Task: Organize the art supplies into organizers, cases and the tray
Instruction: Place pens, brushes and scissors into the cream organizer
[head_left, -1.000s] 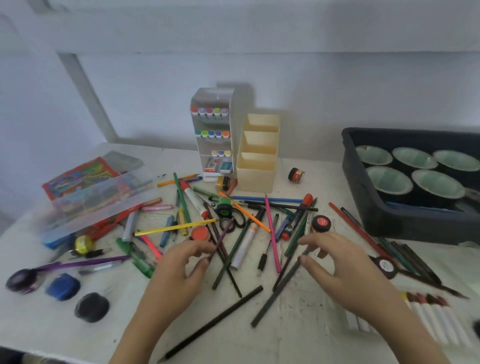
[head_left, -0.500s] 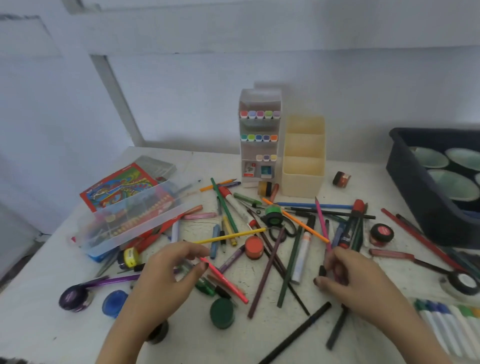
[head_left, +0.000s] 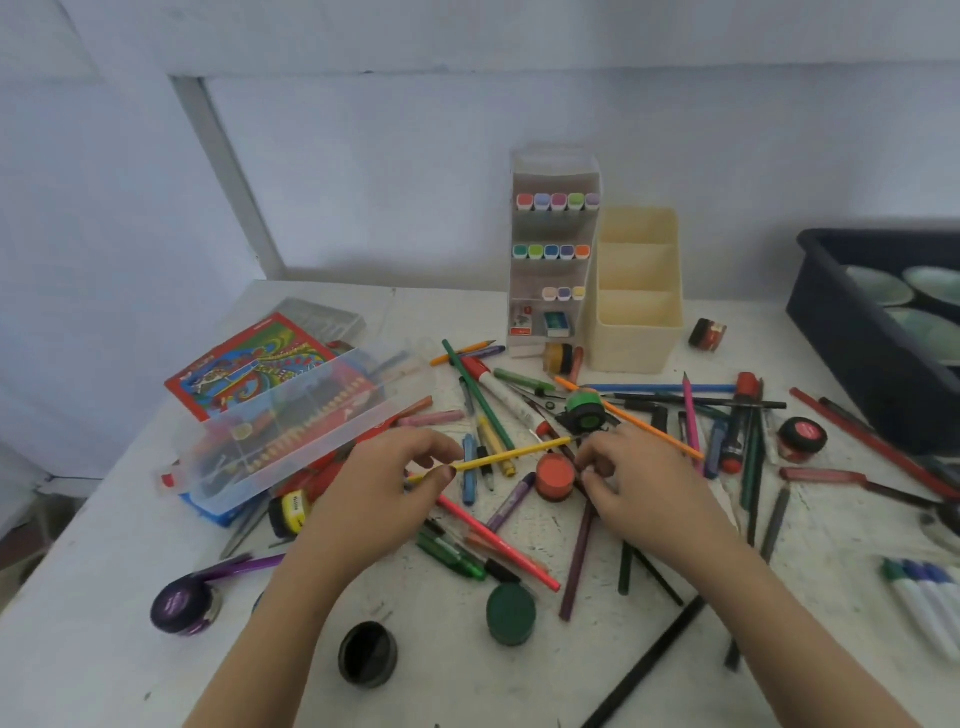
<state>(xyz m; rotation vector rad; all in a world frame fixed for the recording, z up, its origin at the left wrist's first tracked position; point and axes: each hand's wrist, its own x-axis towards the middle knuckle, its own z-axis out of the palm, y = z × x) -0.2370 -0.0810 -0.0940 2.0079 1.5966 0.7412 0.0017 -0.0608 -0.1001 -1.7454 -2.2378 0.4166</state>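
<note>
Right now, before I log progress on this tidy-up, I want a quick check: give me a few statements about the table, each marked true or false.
1. The left hand pinches the yellow pencil. True.
2. The cream organizer is full of pencils. False: its compartments look empty.
3. The white organizer holds markers. True.
4. The green jar sits in the tray. False: it stands on the table, near the person.
</note>
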